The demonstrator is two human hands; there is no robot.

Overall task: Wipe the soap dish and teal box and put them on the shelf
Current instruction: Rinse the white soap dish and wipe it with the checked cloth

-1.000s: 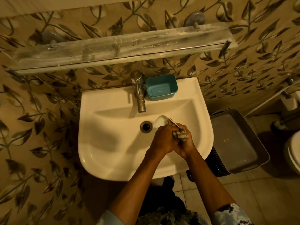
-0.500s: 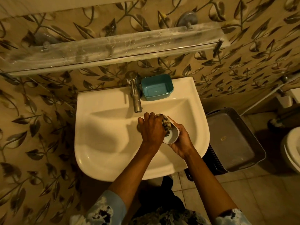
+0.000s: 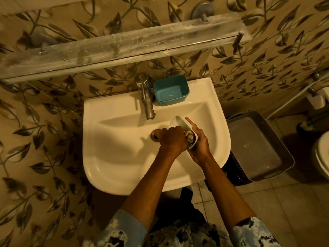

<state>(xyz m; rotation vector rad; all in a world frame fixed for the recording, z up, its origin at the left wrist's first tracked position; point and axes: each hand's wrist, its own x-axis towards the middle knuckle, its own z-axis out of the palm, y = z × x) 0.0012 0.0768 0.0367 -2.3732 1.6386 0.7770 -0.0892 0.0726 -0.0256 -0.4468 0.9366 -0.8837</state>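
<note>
Over the basin of the white sink point(image 3: 114, 157), my right hand point(image 3: 200, 144) holds a white soap dish point(image 3: 179, 123) tilted on its side, index finger stretched along its rim. My left hand point(image 3: 173, 139) is closed on a patterned cloth point(image 3: 189, 138) pressed into the dish. An empty teal box point(image 3: 170, 90) stands on the sink's back ledge, just right of the metal tap point(image 3: 146, 97). The glass shelf point(image 3: 115, 49) runs along the wall above the sink, smeared and bare.
A grey tray point(image 3: 258, 145) lies on a dark basket on the floor right of the sink. A toilet point(image 3: 322, 155) shows at the right edge. The drain point(image 3: 154, 135) sits just left of my hands. Leaf-patterned tiles cover the wall.
The soap dish has been turned so its open side faces left, and my left hand with the cloth has moved inside it. Both hands rose a little toward the tap.
</note>
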